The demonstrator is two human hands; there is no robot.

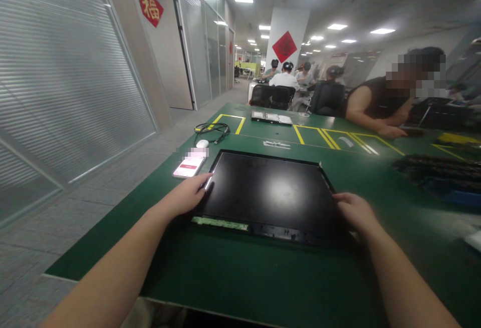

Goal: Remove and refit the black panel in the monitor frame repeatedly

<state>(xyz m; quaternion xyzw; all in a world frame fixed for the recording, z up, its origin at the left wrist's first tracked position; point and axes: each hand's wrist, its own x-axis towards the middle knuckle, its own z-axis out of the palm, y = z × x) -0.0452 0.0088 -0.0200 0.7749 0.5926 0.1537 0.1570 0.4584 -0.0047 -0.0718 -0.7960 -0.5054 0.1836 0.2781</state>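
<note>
A black LCD screen panel [259,188], face up with a bright reflection on it, is in front of me over the green table. Along its near edge runs a strip of green circuit board [220,223]. My left hand [188,194] grips the panel's left edge, thumb on top. On the opposite edge, my right hand [356,211] is closed round the frame, its lower fingers hidden beneath. Whether the panel's far edge touches the table I cannot tell. Just beyond my left hand lie a phone [189,165] with a lit screen and a white mouse [202,143].
The green table [112,240] carries a coiled black cable [212,128], a tray of several drives [271,117] and small clear strips [276,144]. Dark parts and a blue tray [454,190] lie at right. A person [379,100] leans on the table's far right side.
</note>
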